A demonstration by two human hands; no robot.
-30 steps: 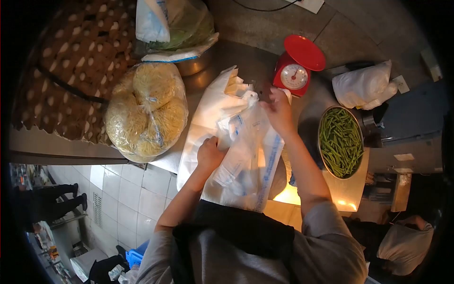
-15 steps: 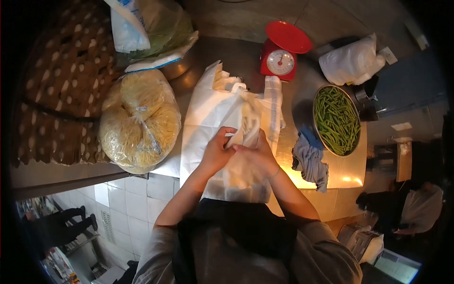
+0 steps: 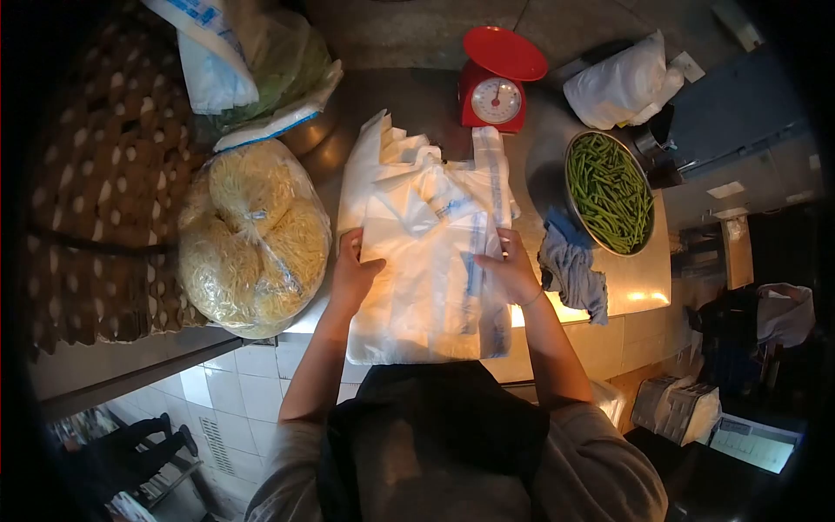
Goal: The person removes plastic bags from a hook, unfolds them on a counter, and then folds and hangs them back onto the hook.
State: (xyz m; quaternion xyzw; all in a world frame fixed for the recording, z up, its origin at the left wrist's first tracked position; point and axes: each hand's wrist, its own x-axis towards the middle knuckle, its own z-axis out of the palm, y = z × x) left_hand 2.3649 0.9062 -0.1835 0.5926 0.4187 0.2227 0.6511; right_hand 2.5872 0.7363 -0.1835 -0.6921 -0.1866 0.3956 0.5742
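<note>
Grey metal worktop: layered white plastic bags lying before us.
Our left hand and right hand, apart, grip opposite side edges; red dial scale stands beyond.

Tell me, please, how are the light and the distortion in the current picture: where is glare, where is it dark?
Head view: fisheye curvature, with black corners; head view: warm glare on the metal counter below the green beans; head view: small highlights on the clear bag, and the white plastic bags brightly lit.
</note>
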